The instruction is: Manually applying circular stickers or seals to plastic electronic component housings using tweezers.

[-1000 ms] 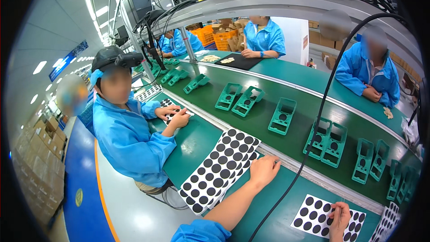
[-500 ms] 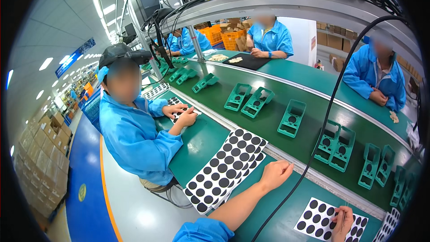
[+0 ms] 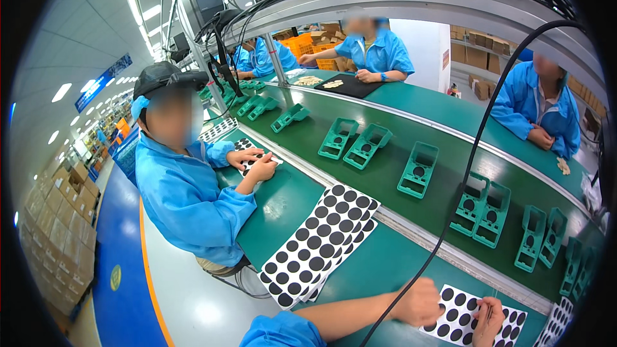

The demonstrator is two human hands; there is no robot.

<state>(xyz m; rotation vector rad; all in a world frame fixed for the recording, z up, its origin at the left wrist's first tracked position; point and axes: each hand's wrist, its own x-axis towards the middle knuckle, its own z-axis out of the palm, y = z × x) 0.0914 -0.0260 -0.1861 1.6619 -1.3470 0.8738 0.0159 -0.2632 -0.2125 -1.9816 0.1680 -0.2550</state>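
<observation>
My left hand [image 3: 419,302] is closed, fingers curled, at the left edge of a white sheet of black round stickers [image 3: 454,313]. Anything inside those fingers is hidden. On the right part of the same sheet rests my right hand [image 3: 489,322], its fingers drawn together; I cannot make out what is between them. A fanned stack of similar sticker sheets [image 3: 321,234] lies to the left of my hands. Beyond the metal rail, green plastic frames [image 3: 418,170] sit on the green belt, several with a black disc in them.
A black cable [image 3: 472,154] hangs across the view, passing in front of my left wrist. Another sticker sheet [image 3: 556,322] lies at the lower right. On my left a co-worker [image 3: 186,180] handles a sheet; other people sit across the belt [image 3: 379,193]. A metal shelf beam [image 3: 411,6] runs overhead.
My left hand has moved right and nearer, from above the table beside the rail to the sheet's left edge. The right hand has stayed on the sheet. A person across the belt has stretched out an arm.
</observation>
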